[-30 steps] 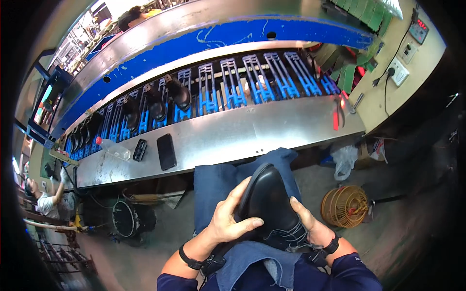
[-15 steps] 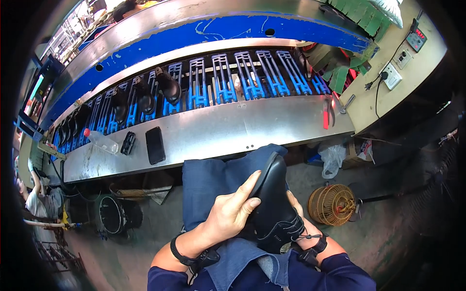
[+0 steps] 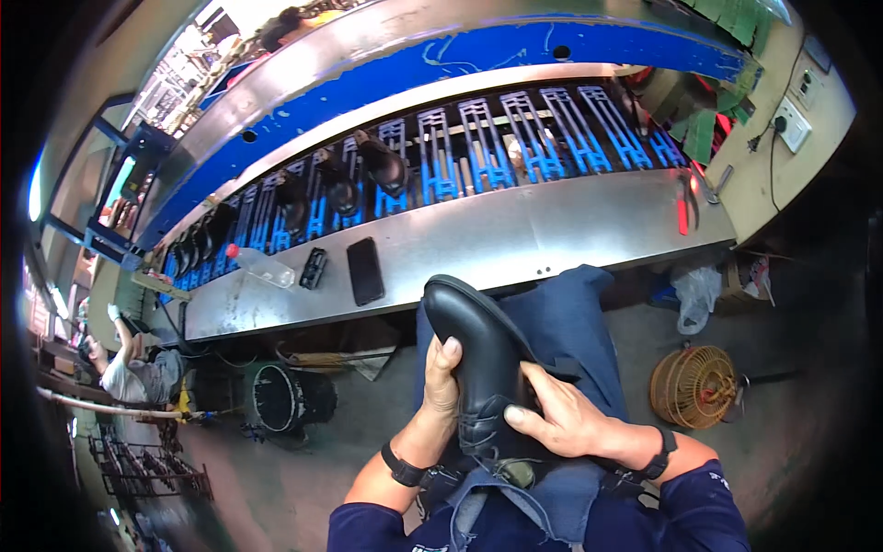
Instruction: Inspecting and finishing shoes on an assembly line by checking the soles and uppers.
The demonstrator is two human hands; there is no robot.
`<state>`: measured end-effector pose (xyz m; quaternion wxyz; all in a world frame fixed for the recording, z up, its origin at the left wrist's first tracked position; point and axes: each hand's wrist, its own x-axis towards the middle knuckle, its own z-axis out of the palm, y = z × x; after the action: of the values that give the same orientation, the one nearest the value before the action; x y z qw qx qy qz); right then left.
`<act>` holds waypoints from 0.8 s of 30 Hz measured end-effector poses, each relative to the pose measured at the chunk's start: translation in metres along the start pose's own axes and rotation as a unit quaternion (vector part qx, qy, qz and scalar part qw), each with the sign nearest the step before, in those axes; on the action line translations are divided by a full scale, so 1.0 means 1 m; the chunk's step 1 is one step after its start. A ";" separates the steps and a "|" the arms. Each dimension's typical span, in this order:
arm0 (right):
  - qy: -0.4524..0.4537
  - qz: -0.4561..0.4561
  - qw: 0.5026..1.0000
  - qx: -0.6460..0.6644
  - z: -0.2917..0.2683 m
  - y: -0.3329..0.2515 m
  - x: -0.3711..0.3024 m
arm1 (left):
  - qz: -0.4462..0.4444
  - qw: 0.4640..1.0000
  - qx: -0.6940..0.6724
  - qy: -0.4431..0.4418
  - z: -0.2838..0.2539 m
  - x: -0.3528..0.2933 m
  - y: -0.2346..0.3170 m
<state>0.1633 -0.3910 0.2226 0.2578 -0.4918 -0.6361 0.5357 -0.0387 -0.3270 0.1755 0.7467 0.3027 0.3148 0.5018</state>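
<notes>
The black shoe [image 3: 483,354] rests on the person's lap, toe pointing away. The left hand [image 3: 441,377] cups its side with the thumb on top; the right hand [image 3: 561,419] lies spread across the laces. Steadying calls for firm, even pressure from both sides.

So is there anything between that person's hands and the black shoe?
No, nothing visible. The left hand and the right hand both grip the black shoe directly, bare skin on leather, over the blue apron.
</notes>
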 end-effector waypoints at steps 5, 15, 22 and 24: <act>0.149 -0.195 0.961 -0.130 -0.019 -0.004 0.024 | -0.074 0.991 -0.104 -0.041 -0.030 -0.015 -0.015; 0.127 -0.339 0.929 -0.076 -0.030 -0.008 0.066 | -0.120 0.986 -0.098 -0.067 0.001 -0.022 -0.023; 0.157 -0.301 0.920 -0.198 -0.001 0.017 -0.006 | -0.252 0.966 -0.049 0.005 -0.001 -0.037 -0.026; 0.137 -0.344 0.895 -0.250 -0.001 0.037 -0.025 | -0.144 0.989 0.044 0.006 0.004 -0.020 -0.025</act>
<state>0.1869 -0.4151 0.1932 0.3793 -0.3592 -0.8368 0.1642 -0.0274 -0.3537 0.1626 0.7951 0.2838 0.3810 0.3769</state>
